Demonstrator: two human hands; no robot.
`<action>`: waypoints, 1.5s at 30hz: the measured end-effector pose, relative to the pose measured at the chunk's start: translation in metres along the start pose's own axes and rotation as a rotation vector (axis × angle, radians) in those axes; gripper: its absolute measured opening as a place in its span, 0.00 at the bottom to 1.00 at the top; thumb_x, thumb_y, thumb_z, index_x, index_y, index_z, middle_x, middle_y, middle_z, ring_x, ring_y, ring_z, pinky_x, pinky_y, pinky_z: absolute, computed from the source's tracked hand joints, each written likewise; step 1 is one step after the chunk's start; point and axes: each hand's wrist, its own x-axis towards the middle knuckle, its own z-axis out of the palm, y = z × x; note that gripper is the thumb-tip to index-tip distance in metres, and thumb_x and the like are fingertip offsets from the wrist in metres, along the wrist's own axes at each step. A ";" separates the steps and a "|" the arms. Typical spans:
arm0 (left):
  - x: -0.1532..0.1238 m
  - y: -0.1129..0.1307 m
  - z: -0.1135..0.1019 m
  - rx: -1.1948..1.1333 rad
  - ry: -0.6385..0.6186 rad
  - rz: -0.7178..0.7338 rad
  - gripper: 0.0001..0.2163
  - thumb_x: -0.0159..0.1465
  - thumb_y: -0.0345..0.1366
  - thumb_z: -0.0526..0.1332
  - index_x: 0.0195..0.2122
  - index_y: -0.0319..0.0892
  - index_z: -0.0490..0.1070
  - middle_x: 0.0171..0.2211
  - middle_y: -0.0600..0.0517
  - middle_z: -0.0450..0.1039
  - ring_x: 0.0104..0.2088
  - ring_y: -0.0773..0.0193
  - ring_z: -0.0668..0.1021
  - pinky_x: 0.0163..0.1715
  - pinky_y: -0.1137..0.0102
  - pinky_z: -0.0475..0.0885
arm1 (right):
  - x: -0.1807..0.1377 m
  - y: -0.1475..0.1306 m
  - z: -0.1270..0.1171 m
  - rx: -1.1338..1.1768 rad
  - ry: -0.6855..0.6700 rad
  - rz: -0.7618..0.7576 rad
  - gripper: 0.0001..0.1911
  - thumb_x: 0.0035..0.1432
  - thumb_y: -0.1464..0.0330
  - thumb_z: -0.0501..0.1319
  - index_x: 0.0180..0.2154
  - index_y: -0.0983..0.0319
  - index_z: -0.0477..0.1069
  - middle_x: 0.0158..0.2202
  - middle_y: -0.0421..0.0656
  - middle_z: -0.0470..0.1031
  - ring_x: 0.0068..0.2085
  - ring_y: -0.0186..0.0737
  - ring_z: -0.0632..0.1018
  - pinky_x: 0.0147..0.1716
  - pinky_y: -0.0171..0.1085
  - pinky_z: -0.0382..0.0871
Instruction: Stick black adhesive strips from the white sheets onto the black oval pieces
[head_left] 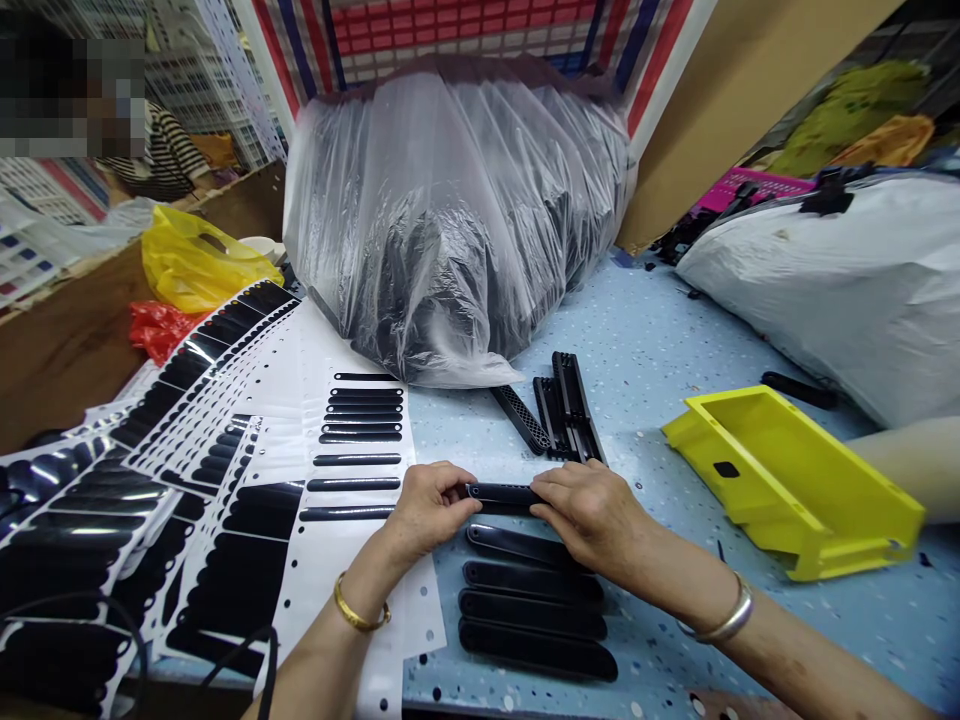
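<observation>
Between my two hands lies a narrow black plastic strip [504,494], held level just above the blue speckled table [645,620]. My left hand [431,508] pinches its left end between thumb and fingers. Around its right end, my right hand [589,505] is closed. Directly below are several glossy black plastic pieces [532,615] with rounded ends, stacked in a row. To the left, white backing sheets [352,560] carry black strip stickers [364,460]. Past my right hand, several ribbed black plastic parts [570,405] lie loosely together.
A large clear plastic bag [457,220] of dark parts stands at the back. On the right are a yellow bin [795,480] and a white sack [840,280]. More sticker sheets [217,400] overlap at left, near a yellow bag [199,260]. A person in a striped sleeve [169,150] sits beyond.
</observation>
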 end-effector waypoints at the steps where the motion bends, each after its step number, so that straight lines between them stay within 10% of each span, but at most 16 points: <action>1: 0.000 0.000 0.000 -0.001 0.001 -0.003 0.08 0.52 0.27 0.68 0.33 0.37 0.82 0.24 0.52 0.74 0.22 0.68 0.72 0.25 0.74 0.67 | 0.000 0.000 -0.001 0.000 -0.002 -0.001 0.05 0.61 0.73 0.60 0.34 0.61 0.75 0.32 0.44 0.80 0.32 0.42 0.76 0.33 0.40 0.57; 45: 0.002 0.003 -0.009 -0.229 -0.069 -0.157 0.14 0.58 0.36 0.61 0.41 0.36 0.80 0.21 0.53 0.72 0.19 0.69 0.72 0.21 0.75 0.68 | 0.001 0.000 -0.001 -0.028 -0.035 -0.023 0.09 0.61 0.74 0.59 0.28 0.61 0.72 0.28 0.42 0.76 0.30 0.40 0.74 0.32 0.39 0.53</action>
